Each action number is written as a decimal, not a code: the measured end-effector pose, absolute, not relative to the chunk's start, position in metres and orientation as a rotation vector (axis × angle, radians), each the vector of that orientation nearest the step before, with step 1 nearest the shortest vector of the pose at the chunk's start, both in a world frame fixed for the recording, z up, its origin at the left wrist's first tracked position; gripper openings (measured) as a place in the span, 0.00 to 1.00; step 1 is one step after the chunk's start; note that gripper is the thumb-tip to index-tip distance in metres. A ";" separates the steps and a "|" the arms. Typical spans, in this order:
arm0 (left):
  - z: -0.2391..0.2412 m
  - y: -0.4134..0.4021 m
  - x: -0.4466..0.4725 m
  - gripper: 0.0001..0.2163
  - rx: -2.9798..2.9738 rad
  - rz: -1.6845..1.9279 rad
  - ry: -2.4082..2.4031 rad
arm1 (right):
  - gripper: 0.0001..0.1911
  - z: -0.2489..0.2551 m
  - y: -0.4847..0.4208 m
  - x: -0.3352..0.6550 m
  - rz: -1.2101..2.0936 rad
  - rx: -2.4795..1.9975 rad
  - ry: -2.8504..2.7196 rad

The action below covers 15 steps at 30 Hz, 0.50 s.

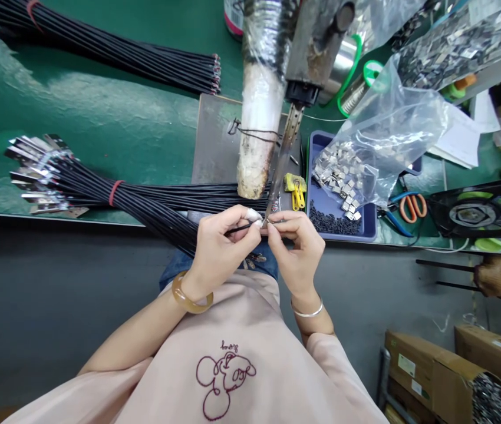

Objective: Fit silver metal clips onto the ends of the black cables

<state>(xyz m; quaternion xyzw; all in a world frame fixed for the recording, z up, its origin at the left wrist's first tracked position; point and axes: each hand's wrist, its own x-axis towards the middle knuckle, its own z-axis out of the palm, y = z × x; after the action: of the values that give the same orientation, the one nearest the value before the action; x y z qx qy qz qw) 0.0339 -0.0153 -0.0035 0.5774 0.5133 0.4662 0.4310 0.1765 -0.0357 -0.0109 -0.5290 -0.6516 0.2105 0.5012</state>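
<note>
Left hand (217,250) pinches one black wire (237,228) between its fingers, and the right hand (297,250) pinches a small metal clip (272,222) against the wire's tip, right at the bench (100,118) edge under the hot iron (283,159). The bundle (153,200) beside them already wears shiny tabs (33,174) at its far end. Plenty left, by the look: the blue tray (368,227) holds heaps of loose clips.
</note>
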 end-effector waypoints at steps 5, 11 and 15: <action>-0.002 -0.015 0.034 0.04 1.419 1.157 1.294 | 0.06 -0.010 -0.035 0.176 0.433 -1.278 -1.601; -0.003 -0.016 0.034 0.05 1.445 1.153 1.307 | 0.05 -0.012 -0.035 0.177 0.535 -1.286 -1.560; -0.003 -0.017 0.035 0.04 1.429 1.150 1.313 | 0.06 -0.012 -0.034 0.178 0.498 -1.271 -1.573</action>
<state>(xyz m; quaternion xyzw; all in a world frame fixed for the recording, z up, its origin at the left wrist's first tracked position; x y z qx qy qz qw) 0.0347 -0.0167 -0.0025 0.5723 0.5258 0.4608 0.4286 0.1780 -0.0335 -0.0116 -0.5267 -0.6519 0.2062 0.5050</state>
